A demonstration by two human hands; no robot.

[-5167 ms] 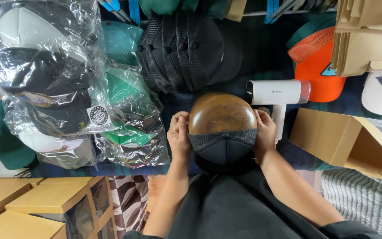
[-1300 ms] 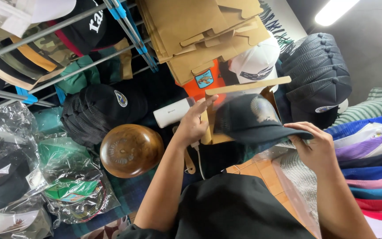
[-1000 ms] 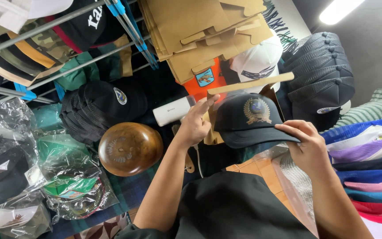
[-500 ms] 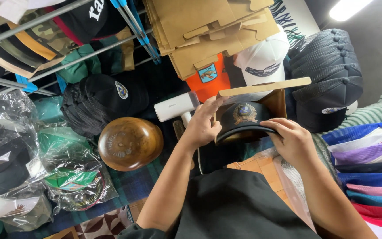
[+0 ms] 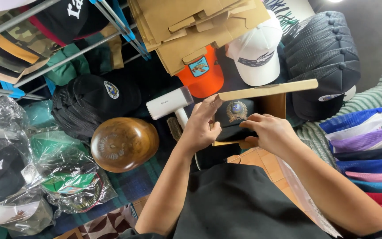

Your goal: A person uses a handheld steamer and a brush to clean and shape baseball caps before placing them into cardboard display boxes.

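Both hands press a soft dark cap into a stiff cardboard box.

I see left hand gripping front edge of open cardboard box; right hand pressing dark cap with gold emblem down into box; box flap raised above cap; white handheld steamer just left of box; domed wooden hat form farther left; orange cap and white cap behind box; flat cardboard stack above; bagged caps at left.
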